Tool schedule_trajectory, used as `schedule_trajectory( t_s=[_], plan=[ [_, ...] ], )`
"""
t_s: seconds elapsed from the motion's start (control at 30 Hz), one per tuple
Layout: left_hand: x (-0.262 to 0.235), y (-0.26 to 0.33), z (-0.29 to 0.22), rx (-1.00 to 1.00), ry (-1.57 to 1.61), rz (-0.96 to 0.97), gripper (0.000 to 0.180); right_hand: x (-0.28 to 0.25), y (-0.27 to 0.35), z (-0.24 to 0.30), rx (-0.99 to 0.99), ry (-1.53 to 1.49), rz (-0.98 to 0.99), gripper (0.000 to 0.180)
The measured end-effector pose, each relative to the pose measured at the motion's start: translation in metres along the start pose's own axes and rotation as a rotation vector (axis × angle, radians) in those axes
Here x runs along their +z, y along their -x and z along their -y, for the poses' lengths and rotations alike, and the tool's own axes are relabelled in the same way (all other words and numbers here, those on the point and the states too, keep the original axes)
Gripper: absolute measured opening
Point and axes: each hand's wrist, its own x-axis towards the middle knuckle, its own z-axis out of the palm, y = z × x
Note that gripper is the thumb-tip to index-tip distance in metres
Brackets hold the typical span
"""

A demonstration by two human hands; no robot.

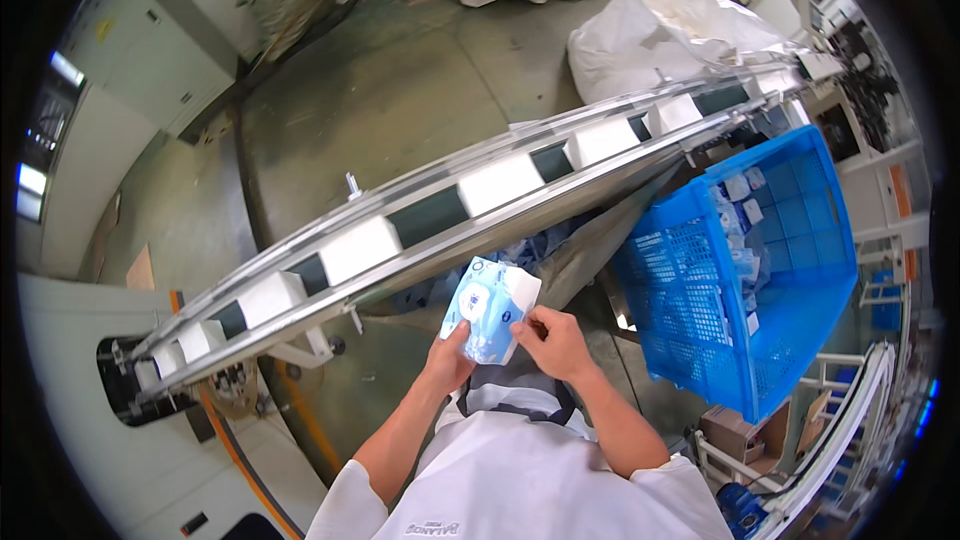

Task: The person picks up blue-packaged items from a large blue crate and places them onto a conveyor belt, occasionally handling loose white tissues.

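A soft tissue pack [488,308] with a light blue and white printed wrapper is held in front of my chest, slightly tilted. Its upper right end shows plain white. My left hand [450,358] grips the lower left edge, thumb on the printed face and fingers out of sight behind it. At the right edge, my right hand [553,342] pinches the wrapper between thumb and curled fingers. Just beyond the pack runs a narrow conveyor [428,220] with metal rails, carrying several white paper blocks [362,250] spaced along its dark belt.
To my right stands a tall blue plastic crate [690,290] with crumpled packs and wrappers inside. More wrappers [425,292] lie under the conveyor on a sheet. A large white sack [650,35] sits beyond the conveyor. A cardboard box [740,435] and white framework [835,450] are at lower right.
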Motion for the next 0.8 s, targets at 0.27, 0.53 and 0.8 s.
schedule_trajectory(
  t_s=[0.27, 0.53, 0.8],
  plan=[
    [0.027, -0.018, 0.016, 0.255, -0.513, -0.168, 0.043, -0.006, 0.018, -0.040, 0.034, -0.174, -0.215, 0.023],
    [0.066, 0.023, 0.062, 0.839, -1.555, -0.029, 0.045, 0.022, 0.066, 0.007, -0.137, -0.378, -0.237, 0.029],
    [0.044, 0.050, 0.127, 0.044, -0.319, -0.201, 0.042, -0.080, 0.122, -0.039, 0.262, -0.985, 0.156, 0.036]
  ],
)
